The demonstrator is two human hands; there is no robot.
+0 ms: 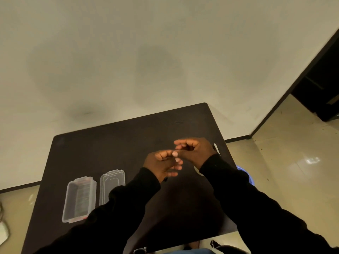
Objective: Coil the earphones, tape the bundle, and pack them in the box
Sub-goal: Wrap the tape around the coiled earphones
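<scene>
Both hands meet above the middle of the dark table (pixel 110 143). My left hand (pixel 161 165) has its thumb and forefinger curled, and a small dark piece of the earphones (pixel 165 179) hangs just below its wrist. Touching it from the right, my right hand (pixel 194 150) has its fingers curled in a pinch; the dark cable between the hands barely shows against the table. The clear plastic box (pixel 68 202) stands open at the table's left, with its clear lid (pixel 112 184) lying flat beside it.
A small white object (pixel 217 149) lies near the table's right edge. A pale round thing (pixel 197 171) peeks out from under my right forearm. A blue tub (pixel 246 176) sits on the floor beside the table. The wall is right behind the table.
</scene>
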